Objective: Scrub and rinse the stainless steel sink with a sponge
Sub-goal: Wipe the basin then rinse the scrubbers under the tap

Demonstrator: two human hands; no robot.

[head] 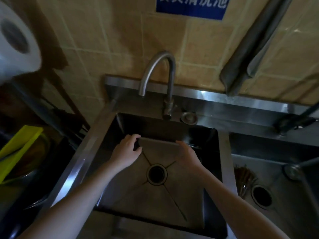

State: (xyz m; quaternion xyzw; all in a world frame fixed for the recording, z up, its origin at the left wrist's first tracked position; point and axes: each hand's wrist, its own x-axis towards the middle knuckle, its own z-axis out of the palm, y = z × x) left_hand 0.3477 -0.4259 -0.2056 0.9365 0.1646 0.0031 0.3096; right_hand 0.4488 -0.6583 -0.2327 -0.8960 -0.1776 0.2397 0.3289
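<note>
Here, both bare hands down in the steel sink (107, 183), left hand (126, 150) and right hand (187, 155) each curled closed on an end of a flat grey sponge (158, 141), held level above the drain (156, 173), gooseneck tap (159, 73) behind.

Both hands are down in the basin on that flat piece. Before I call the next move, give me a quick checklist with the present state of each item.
1. Hold: left hand and right hand each grip one end of the flat grey object - ok.
2. Is that object the sponge: cannot tell; it looks thin and rigid.
3. Drain in the sink open and unblocked - ok.
4. Water running from the faucet: none visible - not ok for rinsing.
5. Basin floor free of other items - ok.
6. Right-hand basin holds a bundle of utensils; they lie apart from the work - ok.
</note>
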